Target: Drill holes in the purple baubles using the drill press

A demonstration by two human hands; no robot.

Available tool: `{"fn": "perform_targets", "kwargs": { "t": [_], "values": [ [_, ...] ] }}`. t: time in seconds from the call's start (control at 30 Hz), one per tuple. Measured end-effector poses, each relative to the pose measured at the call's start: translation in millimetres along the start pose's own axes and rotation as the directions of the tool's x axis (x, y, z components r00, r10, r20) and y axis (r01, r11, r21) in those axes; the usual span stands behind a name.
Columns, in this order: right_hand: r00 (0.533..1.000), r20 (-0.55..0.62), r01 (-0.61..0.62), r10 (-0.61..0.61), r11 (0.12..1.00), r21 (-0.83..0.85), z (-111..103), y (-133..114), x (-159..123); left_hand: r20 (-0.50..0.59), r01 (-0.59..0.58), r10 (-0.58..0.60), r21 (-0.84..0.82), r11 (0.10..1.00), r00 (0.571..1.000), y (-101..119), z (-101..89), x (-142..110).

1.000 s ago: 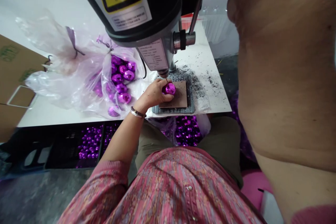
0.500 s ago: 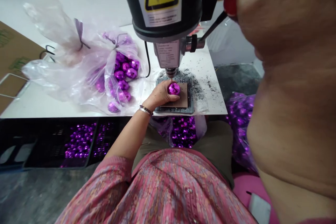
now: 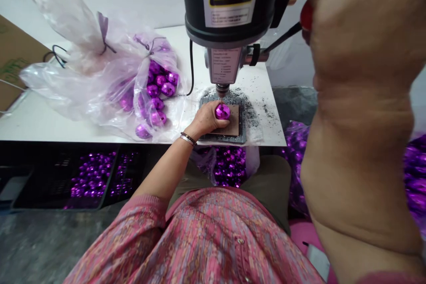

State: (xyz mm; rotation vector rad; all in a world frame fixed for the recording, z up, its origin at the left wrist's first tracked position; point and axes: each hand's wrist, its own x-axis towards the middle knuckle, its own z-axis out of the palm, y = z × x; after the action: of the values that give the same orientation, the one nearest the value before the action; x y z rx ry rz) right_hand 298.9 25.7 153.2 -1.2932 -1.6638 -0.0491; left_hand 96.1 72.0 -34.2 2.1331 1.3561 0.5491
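Left hand point(image 3: 208, 120): clamped on a shiny purple bauble point(image 3: 222, 112) under the steel drill bit point(image 3: 221, 93);
Right hand point(image 3: 339, 4): blurred, state unclear;
Bagged: purple baubles point(image 3: 159, 84) in a clear plastic bag point(image 3: 76, 84);
Crated: purple baubles point(image 3: 91, 180) in a black crate point(image 3: 60, 177);

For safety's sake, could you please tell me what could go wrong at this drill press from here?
The left hand steadies a shiny purple ball with no clamp in sight, right under the drill bit, so the round ball might spin or slip and bring the fingers toward the bit. The dark shavings around the brown pad could also get under the ball and make it sit unevenly.
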Motion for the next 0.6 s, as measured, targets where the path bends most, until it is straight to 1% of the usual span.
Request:
{"fn": "perform_targets", "kwargs": {
  "t": [0.03,0.07,0.1,0.17,0.27,0.33,0.47,0.6],
  "values": [
    [0.997,0.017,-0.078,0.079,0.996,-0.039,1,-11,-6,0.004,0.001,-0.001,-0.003,1.0,1.0,0,0.0,0],
    [0.978,-0.016,-0.207,0.207,0.975,-0.077,2,-20,-13,0.006,0.003,-0.003,-0.006,1.0,1.0,0,0.1,0],
    [0.964,-0.039,-0.267,0.264,0.961,-0.074,3,-27,-20,0.005,0.004,-0.004,-0.008,1.0,1.0,0,0.4,0],
    [0.956,-0.052,-0.291,0.29,0.956,-0.028,6,-34,-34,-0.005,0.001,-0.001,-0.006,1.0,1.0,0,1.3,1],
    [0.975,-0.022,-0.223,0.223,0.975,0.005,11,-27,-56,-0.019,-0.006,0.007,0.008,1.0,1.0,-2,3.4,0],
    [0.983,-0.03,-0.178,0.178,0.984,0.004,15,-18,-68,-0.025,-0.015,0.016,0.021,1.0,1.0,-2,4.7,-1],
    [0.995,-0.094,-0.02,0.02,1.0,0.0,23,-5,-81,-0.04,-0.013,0.015,0.065,0.998,0.999,-2,5.7,-3],
    [0.977,-0.185,0.108,-0.109,0.994,-0.015,32,3,-85,-0.036,-0.013,0.016,0.086,0.996,0.999,-1,6.1,-4]
  ]
}}
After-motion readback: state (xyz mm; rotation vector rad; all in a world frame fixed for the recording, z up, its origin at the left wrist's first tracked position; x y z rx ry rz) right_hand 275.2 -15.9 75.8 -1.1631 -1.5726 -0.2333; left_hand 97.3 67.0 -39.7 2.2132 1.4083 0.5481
